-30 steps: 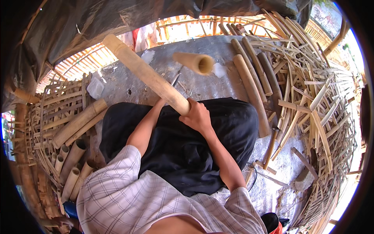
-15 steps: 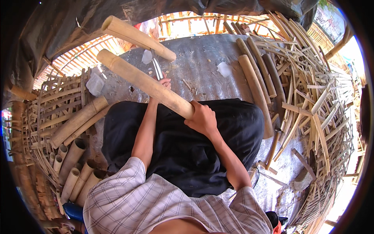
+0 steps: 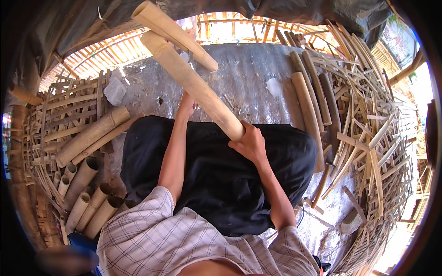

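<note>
My right hand (image 3: 250, 141) is wrapped around the near end of a thick bamboo pole (image 3: 198, 89) above my lap. The pole slants away to the far left. My left hand (image 3: 186, 106) is closed on the pole's left side, its fingers partly behind the bamboo. A shiny metal blade showed in that hand a moment ago; now the pole covers most of the knife. Beyond lies a second bamboo piece (image 3: 195, 50), its far end rising to the upper left and partly overlapped by the held pole.
Several bamboo poles (image 3: 306, 110) and a heap of split strips (image 3: 368, 152) lie at right. At left are more bamboo lengths (image 3: 94, 135), upright hollow tubes (image 3: 83, 181) and a woven lattice (image 3: 71, 108). A grey sheet (image 3: 244, 69) covers the ground ahead, with a pale stone-like block (image 3: 115, 89) on it.
The held pole has swung steeper, its far end moving away and to the right. My left hand has gone partly behind it, and the blade is now mostly hidden. The view has shifted slightly.
</note>
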`<state>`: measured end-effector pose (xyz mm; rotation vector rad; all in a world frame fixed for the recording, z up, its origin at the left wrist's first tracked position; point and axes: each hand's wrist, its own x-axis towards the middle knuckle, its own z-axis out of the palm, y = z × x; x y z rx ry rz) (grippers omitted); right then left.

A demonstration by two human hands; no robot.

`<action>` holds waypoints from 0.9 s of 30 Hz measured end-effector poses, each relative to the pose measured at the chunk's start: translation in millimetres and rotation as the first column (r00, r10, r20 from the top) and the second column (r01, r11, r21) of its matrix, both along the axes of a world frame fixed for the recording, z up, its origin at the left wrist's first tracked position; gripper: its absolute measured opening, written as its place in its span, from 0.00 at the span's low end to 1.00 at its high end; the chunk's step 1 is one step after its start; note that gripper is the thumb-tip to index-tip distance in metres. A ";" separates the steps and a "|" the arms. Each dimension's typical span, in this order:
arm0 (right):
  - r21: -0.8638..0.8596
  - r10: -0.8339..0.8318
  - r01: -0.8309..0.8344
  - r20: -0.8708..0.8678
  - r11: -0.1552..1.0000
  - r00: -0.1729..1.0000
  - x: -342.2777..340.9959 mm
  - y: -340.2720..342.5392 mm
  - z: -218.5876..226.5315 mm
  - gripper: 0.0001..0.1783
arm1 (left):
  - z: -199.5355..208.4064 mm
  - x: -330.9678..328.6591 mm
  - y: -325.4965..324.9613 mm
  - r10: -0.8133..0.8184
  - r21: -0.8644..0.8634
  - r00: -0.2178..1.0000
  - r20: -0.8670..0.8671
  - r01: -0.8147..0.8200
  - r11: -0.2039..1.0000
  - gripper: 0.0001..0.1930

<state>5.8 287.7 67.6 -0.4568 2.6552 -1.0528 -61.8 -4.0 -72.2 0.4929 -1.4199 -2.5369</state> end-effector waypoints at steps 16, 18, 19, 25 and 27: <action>-0.480 0.062 -0.049 0.013 0.876 0.998 -11.0 13.4 -20.7 0.21 | 73.4 1.4 20.2 -0.042 -0.352 0.995 -0.087 0.009 0.936 0.11; -0.552 0.115 -0.053 0.079 0.832 0.990 -7.5 14.0 -14.0 0.18 | 68.4 -0.2 14.7 0.007 -0.419 0.998 -0.069 -0.035 0.907 0.12; -0.588 0.146 -0.053 0.110 0.807 0.983 -5.7 12.9 -10.7 0.17 | 65.4 -0.4 9.6 0.034 -0.455 0.998 -0.060 -0.058 0.889 0.13; -0.749 0.255 0.027 0.259 0.662 0.932 -2.6 18.6 -7.0 0.19 | 60.8 15.2 -12.7 0.035 -0.468 0.999 -0.005 -0.033 0.883 0.15; -0.791 0.293 0.032 0.264 0.610 0.919 -3.2 16.0 -7.6 0.19 | 47.1 19.3 -19.9 0.070 -0.397 0.997 -0.037 -0.079 0.914 0.14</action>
